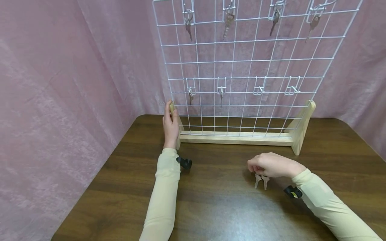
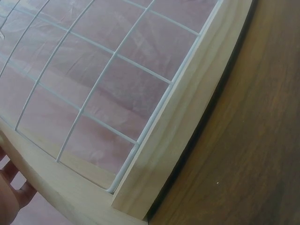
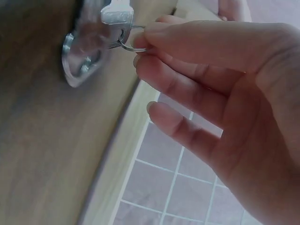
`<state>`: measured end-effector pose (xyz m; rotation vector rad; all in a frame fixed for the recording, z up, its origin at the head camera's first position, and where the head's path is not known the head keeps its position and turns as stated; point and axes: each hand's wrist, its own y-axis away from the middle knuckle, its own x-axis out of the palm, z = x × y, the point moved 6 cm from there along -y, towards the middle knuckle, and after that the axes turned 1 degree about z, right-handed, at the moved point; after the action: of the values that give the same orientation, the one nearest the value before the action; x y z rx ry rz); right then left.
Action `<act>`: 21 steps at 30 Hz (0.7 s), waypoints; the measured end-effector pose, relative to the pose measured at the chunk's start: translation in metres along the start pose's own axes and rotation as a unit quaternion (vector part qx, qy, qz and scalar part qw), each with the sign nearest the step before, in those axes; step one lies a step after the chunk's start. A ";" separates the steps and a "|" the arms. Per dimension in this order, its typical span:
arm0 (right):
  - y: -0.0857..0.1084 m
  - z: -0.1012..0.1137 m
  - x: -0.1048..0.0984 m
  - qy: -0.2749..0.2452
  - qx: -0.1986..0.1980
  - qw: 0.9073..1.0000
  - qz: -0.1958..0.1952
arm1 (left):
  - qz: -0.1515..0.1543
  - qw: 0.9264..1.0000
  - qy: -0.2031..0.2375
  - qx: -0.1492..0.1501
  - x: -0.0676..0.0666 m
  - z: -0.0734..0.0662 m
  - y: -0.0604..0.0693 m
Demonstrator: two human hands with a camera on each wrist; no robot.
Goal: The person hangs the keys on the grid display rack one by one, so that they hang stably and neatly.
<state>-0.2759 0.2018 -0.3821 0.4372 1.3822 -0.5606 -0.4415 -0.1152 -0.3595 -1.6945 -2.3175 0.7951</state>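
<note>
My right hand [image 1: 269,164] pinches a metal key ring [image 3: 125,46] between thumb and fingertips, low over the tabletop in front of the rack. Two silver keys [image 1: 265,180] hang from that ring. At the far left, my left hand [image 1: 171,129] holds the wooden side support [image 1: 180,124] of a white wire grid rack [image 1: 241,61]; in the left wrist view its fingers [image 2: 8,180] lie against the wood's edge. On the rack, several upper hooks carry keys [image 1: 230,20]. Of the lower hooks, the two on the left carry keys [image 1: 191,97]; the two on the right [image 1: 258,90] hold none.
The rack stands on a pale wooden base bar [image 1: 235,138] with a right side support [image 1: 303,125]. Beneath it is a dark brown wooden table [image 1: 211,201]. A pink curtain [image 1: 75,83] hangs behind and to the left.
</note>
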 end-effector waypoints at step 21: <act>0.022 0.012 -0.075 0.055 -0.081 0.961 -0.260 | 0.004 1.000 0.004 -0.011 0.000 0.001 -0.001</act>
<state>-0.2603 0.2212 -0.3071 -0.0379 1.6459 -0.8500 -0.4427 -0.1153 -0.3602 -1.7147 -2.3232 0.7650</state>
